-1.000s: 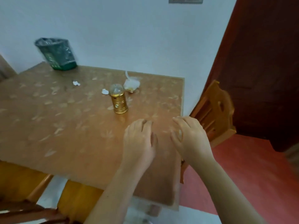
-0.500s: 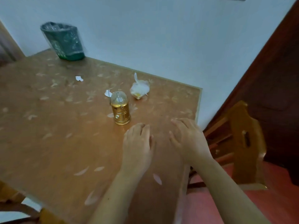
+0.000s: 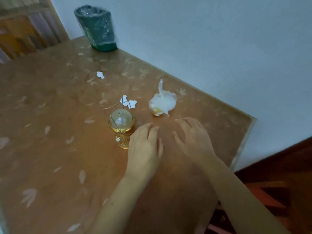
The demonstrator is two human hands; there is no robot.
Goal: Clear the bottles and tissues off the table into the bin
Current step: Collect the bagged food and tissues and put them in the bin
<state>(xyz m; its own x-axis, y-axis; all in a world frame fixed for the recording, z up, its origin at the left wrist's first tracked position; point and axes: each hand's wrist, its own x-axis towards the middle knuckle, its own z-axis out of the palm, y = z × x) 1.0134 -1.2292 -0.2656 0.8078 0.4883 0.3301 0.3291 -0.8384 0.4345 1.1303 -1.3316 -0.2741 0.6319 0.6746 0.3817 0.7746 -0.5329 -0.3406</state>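
Observation:
A small gold bottle-like lantern with a clear dome top (image 3: 121,128) stands upright near the middle of the brown table (image 3: 50,132). My left hand (image 3: 145,147) hovers just right of it, fingers relaxed and holding nothing. My right hand (image 3: 192,137) hovers beside the left, also empty, with its fingertips a little short of a white knotted plastic bag (image 3: 163,103). A torn white tissue piece (image 3: 129,102) lies behind the lantern, and a smaller scrap (image 3: 100,75) lies farther back. A dark green bin with a plastic liner (image 3: 96,27) stands at the table's far edge against the wall.
A white wall (image 3: 219,48) runs along the table's far side. A wooden chair back (image 3: 25,27) shows at the upper left. Red floor and a dark door (image 3: 278,174) lie past the table's right edge.
The view has swung left and closer over the table. Both hands have advanced toward the lantern and the white bag, staying empty.

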